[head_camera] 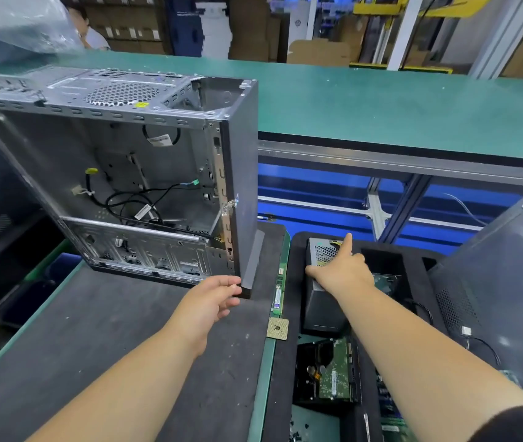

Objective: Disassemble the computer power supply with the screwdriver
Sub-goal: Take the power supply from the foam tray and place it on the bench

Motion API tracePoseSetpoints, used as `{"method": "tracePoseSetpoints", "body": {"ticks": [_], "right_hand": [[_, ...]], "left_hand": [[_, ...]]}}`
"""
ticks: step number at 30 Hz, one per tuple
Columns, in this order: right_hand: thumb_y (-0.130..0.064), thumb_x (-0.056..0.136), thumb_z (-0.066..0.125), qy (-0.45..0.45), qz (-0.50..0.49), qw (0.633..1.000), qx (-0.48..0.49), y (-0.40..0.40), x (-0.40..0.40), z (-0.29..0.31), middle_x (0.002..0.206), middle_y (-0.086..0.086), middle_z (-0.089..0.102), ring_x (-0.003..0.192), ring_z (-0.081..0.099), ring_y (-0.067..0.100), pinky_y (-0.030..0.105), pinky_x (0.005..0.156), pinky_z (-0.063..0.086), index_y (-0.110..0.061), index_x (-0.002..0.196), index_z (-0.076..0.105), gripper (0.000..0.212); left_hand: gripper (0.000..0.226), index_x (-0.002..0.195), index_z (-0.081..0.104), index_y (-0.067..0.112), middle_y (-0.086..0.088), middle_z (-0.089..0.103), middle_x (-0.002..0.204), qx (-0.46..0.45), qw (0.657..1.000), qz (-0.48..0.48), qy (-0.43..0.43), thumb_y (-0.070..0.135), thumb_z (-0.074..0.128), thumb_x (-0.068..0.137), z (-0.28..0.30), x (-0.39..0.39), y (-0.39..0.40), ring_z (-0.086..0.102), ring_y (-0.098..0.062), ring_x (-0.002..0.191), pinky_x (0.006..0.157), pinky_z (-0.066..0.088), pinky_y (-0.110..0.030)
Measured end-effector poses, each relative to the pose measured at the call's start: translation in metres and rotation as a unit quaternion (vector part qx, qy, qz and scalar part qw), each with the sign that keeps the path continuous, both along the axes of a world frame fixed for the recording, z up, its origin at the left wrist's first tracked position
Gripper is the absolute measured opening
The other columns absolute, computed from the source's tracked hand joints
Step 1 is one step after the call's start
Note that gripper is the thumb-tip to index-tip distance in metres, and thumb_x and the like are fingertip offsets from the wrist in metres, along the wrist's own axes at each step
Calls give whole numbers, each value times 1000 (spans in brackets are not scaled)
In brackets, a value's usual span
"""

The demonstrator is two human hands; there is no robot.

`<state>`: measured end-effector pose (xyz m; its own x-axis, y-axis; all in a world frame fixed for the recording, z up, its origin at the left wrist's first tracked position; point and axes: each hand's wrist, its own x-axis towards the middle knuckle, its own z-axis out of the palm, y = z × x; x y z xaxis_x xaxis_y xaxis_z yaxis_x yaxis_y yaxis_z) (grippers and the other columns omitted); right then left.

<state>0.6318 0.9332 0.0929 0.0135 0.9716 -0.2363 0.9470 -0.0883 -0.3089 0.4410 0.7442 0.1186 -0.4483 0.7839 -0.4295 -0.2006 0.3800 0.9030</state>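
Grey sheet-metal power supply [322, 301], boxy, with a perforated vent grille on its far face, sits in a black foam tray [298, 250] at the right side of the bench. Right hand [341, 271] lies on its top: fingers straight and spread, index pointing away, palm pressing the metal, not clenched. Arm extended, dark sleeve at the elbow.

Bare green circuit side of a hard drive [333, 374] lies in the tray's near compartment. Thin green memory stick [278, 291] lies along the gap between tray and dark speckled mat [94, 330]; a small square gold-edged processor chip [277, 327] lies just beside its near end.

Left hand [212, 299] reaches to the near right corner of the open computer case [126, 173], fingers loosely curled, fingertips touching the black front bezel, nothing gripped. Case is bare galvanised steel, punched with vent holes, with loose black cables inside. It stands on the mat.

Another dark case panel [493, 282] leans at the bench's right edge.
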Motion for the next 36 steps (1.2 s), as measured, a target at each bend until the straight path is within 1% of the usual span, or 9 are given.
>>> {"method": "tracePoseSetpoints", "body": {"ticks": [6, 9, 12, 16, 20, 23, 28, 32, 36], "right_hand": [[-64, 72, 67, 26, 2, 999, 18, 0, 15, 45, 146, 17, 38, 100, 62, 34, 41, 77, 57, -31, 157, -11, 120], [-59, 72, 68, 55, 10, 998, 32, -5, 26, 65, 143, 18, 43, 94, 64, 33, 38, 67, 55, -33, 157, -9, 118], [-57, 68, 69, 87, 17, 995, 42, -12, 37, 82, 125, 17, 56, 78, 65, 28, 31, 54, 45, -34, 156, -8, 119], [-57, 67, 70, 145, 21, 988, 47, -27, 43, 97, 86, 4, 65, 68, 65, 23, 31, 52, 45, -35, 157, 1, 116], [-60, 65, 70, 188, 25, 981, 34, -51, 39, 107, 90, -7, 61, 72, 64, 18, 34, 59, 48, -38, 156, 9, 111], [-60, 64, 70, 228, 24, 973, 11, -75, 33, 115, 107, -4, 56, 75, 60, 12, 34, 67, 51, -42, 155, 11, 109], [-58, 63, 73, 258, 35, 966, -9, -122, 18, 128, 99, -10, 58, 82, 61, 11, 31, 63, 48, -45, 154, 14, 109], [-60, 53, 73, 223, 79, 972, 8, -162, -5, 139, 95, -17, 54, 77, 59, 3, 26, 59, 45, -49, 153, 10, 119], [-62, 52, 74, 154, 140, 978, 31, -195, -37, 142, 105, -10, 55, 86, 59, 12, 33, 69, 46, -53, 151, 2, 123]], "left_hand": [[16, 106, 70, 22, -1, 72, 107, 6, 1000, -10, 2, 15, 60, 95, 8, 3, -9, 68, -14, 96, 95, 50, -35], [17, 106, 70, 22, 1, 73, 106, 9, 1000, -22, -2, 15, 59, 96, 10, 6, -14, 68, -14, 97, 94, 50, -33], [16, 105, 70, 23, 2, 73, 105, 10, 999, -40, 1, 16, 58, 96, 13, 7, -17, 69, -13, 95, 87, 52, -29], [15, 105, 69, 22, 0, 73, 105, 13, 999, -52, -5, 15, 58, 96, 16, 8, -22, 68, -13, 92, 81, 51, -26], [15, 109, 65, 18, -4, 71, 107, 9, 997, -65, -34, 15, 57, 97, 16, 9, -30, 67, -14, 91, 83, 51, -28], [14, 111, 61, 16, -5, 70, 105, -3, 995, -80, -64, 18, 56, 99, 18, 9, -36, 66, -16, 88, 80, 50, -28], [20, 116, 58, 21, -8, 69, 110, -12, 987, -113, -114, 31, 58, 98, 21, -1, -51, 68, -20, 96, 84, 51, -32], [30, 118, 56, 25, -11, 69, 113, -19, 980, -127, -153, 47, 52, 98, 26, -24, -66, 67, -25, 100, 75, 52, -34], [47, 119, 54, 21, -17, 67, 114, -52, 975, -145, -163, 60, 44, 95, 29, -53, -84, 67, -28, 100, 76, 53, -36]]}}
